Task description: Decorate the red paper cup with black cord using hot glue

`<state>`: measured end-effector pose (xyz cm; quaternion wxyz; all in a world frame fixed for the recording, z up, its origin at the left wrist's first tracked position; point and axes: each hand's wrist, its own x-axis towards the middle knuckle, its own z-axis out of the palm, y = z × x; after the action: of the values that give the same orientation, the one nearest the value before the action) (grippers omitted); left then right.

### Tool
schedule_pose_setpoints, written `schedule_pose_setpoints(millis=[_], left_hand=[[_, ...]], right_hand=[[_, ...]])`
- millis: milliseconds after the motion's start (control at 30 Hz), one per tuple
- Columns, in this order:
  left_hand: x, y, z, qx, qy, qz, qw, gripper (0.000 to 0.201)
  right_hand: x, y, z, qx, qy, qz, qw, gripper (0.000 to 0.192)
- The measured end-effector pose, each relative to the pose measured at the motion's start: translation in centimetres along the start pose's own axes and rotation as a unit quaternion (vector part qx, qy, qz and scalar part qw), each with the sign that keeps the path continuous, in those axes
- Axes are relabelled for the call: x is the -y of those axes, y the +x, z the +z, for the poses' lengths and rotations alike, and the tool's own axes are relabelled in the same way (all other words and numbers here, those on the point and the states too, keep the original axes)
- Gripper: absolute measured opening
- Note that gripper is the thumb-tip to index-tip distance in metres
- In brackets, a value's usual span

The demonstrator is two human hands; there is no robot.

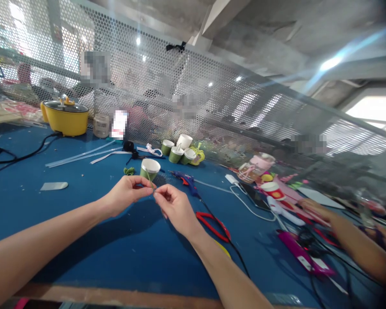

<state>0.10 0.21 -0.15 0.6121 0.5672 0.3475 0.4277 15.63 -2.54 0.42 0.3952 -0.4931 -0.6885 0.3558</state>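
Observation:
My left hand [128, 193] and my right hand [173, 206] meet over the blue table, fingertips pinched close together. Between them runs a thin green strand [150, 180], its upper end rising in front of a paper cup; both hands grip it. Whether it is a wire, stem or cord I cannot tell. Just beyond my fingers stands the cup [150, 165], white at the rim with a green wrap. A small green tuft [129, 171] lies left of the cup. A blue glue gun [187, 181] rests to the right, beyond my right hand.
Red-handled pliers or scissors [214, 225] lie right of my right wrist. Several green-wrapped cups [176, 153] stand by the perforated screen [212, 111]. A yellow pot [67, 118] is back left. Another person's arm [350, 231] reaches in at right near a purple power strip [304, 253].

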Motion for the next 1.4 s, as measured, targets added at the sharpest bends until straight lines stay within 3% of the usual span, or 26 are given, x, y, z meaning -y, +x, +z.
schedule_pose_setpoints(millis=[167, 333, 867, 1000, 1100, 1167, 1267, 1400], left_hand=[[-0.15, -0.03, 0.0, -0.013, 0.032, 0.001, 0.999, 0.023], [-0.31, -0.23, -0.25, 0.029, 0.05, 0.028, 0.998, 0.018], [-0.27, -0.31, 0.26, -0.022, 0.062, 0.073, 0.995, 0.014], [-0.5, -0.38, 0.17, -0.007, 0.041, 0.044, 0.998, 0.018], [-0.63, -0.38, 0.01, 0.043, 0.002, 0.017, 0.999, 0.022], [-0.59, -0.34, -0.04, 0.047, -0.015, 0.011, 0.999, 0.022], [-0.44, -0.25, 0.03, 0.005, -0.005, 0.004, 1.0, 0.022], [-0.36, -0.23, 0.33, -0.04, 0.03, -0.011, 0.999, 0.024]], right_hand=[[-0.02, -0.11, 0.06, -0.026, -0.08, -0.059, 0.995, 0.014], [0.31, -0.09, -0.38, 0.051, -0.032, -0.01, 0.998, 0.015], [-0.06, -0.2, 0.32, 0.009, -0.017, 0.005, 1.0, 0.018], [0.27, -0.13, -0.11, 0.053, 0.079, 0.046, 0.994, 0.02], [0.36, -0.01, -0.55, 0.125, 0.188, 0.079, 0.971, 0.02], [0.36, 0.05, -0.67, 0.139, 0.22, 0.089, 0.962, 0.02], [0.37, 0.04, -0.51, 0.105, 0.192, 0.081, 0.972, 0.021], [0.26, -0.04, 0.0, 0.04, 0.062, 0.036, 0.997, 0.019]])
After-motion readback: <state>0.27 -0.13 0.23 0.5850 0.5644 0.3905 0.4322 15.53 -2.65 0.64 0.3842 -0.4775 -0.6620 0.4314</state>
